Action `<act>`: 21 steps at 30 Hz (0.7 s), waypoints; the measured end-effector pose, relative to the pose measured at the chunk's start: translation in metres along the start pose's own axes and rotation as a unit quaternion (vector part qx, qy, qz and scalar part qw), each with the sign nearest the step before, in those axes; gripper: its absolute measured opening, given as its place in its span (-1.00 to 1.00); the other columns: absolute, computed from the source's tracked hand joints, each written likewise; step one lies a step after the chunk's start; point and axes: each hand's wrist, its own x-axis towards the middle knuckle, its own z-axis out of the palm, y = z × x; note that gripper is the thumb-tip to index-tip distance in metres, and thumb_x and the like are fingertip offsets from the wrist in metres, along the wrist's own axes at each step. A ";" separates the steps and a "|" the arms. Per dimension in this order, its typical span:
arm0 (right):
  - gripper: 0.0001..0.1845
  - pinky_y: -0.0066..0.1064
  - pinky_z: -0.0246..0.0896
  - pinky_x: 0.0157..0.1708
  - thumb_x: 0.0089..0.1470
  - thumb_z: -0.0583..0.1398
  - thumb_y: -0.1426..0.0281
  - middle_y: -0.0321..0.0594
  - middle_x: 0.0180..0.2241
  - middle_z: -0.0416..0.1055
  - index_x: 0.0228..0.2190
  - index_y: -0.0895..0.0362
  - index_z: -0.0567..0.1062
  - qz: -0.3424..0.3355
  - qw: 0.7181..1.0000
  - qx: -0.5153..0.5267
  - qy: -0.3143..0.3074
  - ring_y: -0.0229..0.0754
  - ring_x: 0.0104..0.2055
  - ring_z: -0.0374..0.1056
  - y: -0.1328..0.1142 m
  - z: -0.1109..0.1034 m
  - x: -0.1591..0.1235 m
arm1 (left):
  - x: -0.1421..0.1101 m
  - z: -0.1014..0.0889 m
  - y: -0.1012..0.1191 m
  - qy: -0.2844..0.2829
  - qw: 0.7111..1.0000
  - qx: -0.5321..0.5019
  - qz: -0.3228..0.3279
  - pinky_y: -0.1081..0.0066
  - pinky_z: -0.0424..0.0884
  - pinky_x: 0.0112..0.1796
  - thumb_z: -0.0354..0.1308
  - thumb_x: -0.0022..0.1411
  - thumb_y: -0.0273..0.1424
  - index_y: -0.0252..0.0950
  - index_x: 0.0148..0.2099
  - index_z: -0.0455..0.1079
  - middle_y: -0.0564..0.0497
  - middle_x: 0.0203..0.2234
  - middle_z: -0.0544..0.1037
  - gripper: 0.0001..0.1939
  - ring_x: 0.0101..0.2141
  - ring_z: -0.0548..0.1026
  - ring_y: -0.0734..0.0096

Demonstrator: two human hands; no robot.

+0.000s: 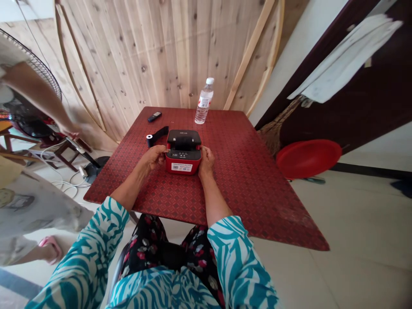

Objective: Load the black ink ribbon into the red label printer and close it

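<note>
A small red and black printer sits on the table in front of me, its black lid raised and a white label on its near side. My left hand is closed at its left side, fingertips on the edge by the lid. On the opposite side my right hand grips the edge, its fingers partly hidden behind the casing. Just beyond my left hand lies a roll of black ribbon with a white core, a length of it unrolled toward the printer.
The red patterned table also bears a water bottle and a dark handset near its far edge. At left, a person's hand holds a fan's pole. A red basin stands right of the table.
</note>
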 end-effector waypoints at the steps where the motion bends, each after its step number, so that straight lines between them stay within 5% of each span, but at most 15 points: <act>1: -0.59 -0.30 0.25 -0.11 -0.04 0.11 0.06 -0.24 -0.33 0.54 -0.35 0.10 0.54 -0.003 1.000 0.001 0.000 -0.19 -0.23 0.39 0.001 0.000 0.001 | 0.000 0.000 0.000 0.001 1.000 -0.005 0.000 0.64 -0.10 -0.73 0.14 -0.19 -0.54 -0.29 -0.59 0.15 0.21 -0.80 0.19 -0.82 -0.79 0.05 0.72; 8: -0.66 -0.31 0.24 -0.09 -0.02 0.13 0.12 -0.28 -0.32 0.56 -0.36 0.07 0.57 -0.015 1.000 0.009 -0.005 -0.20 -0.23 0.40 0.006 -0.002 0.004 | 0.000 0.000 -0.006 -0.014 0.999 -0.018 0.024 0.65 -0.06 -0.73 0.22 -0.20 -0.50 -0.29 -0.60 0.16 0.22 -0.78 0.21 -0.77 -0.78 0.10 0.73; 12: -0.67 -0.30 0.26 -0.08 0.01 0.11 0.14 -0.28 -0.31 0.56 -0.35 0.07 0.57 -0.018 1.000 0.001 -0.006 -0.19 -0.20 0.41 0.007 -0.003 0.005 | 0.003 -0.013 -0.016 -0.017 0.993 -0.015 0.117 0.62 0.02 -0.70 0.31 -0.08 -0.34 -0.27 -0.53 0.16 0.21 -0.73 0.24 -0.68 -0.75 0.16 0.69; 17: -0.67 -0.28 0.27 -0.08 -0.01 0.12 0.15 -0.24 -0.30 0.57 -0.35 0.09 0.56 -0.008 1.000 0.004 -0.007 -0.17 -0.21 0.43 0.006 -0.001 0.005 | 0.039 -0.055 -0.018 0.254 0.914 -0.025 0.315 0.57 0.33 -0.52 0.20 -0.02 -0.43 -0.22 -0.32 0.21 0.17 -0.57 0.40 -0.78 -0.61 0.35 0.58; 19: -0.65 -0.27 0.27 -0.08 -0.01 0.13 0.13 -0.23 -0.30 0.57 -0.34 0.09 0.56 -0.004 1.000 0.002 -0.007 -0.16 -0.21 0.44 0.004 -0.001 0.004 | 0.059 -0.070 -0.016 0.273 0.905 0.036 0.323 0.43 0.49 -0.22 0.19 -0.11 -0.55 -0.23 -0.21 0.27 0.03 -0.32 0.53 -0.65 -0.32 0.54 0.43; 21: -0.64 -0.26 0.27 -0.07 -0.01 0.13 0.13 -0.22 -0.29 0.57 -0.34 0.10 0.57 -0.003 1.000 -0.003 -0.009 -0.15 -0.20 0.44 0.002 -0.002 0.002 | 0.076 -0.079 -0.015 0.251 0.910 0.112 0.311 0.23 0.43 0.05 0.19 -0.18 -0.63 -0.26 -0.09 0.31 -0.09 -0.09 0.52 -0.48 -0.02 0.51 0.21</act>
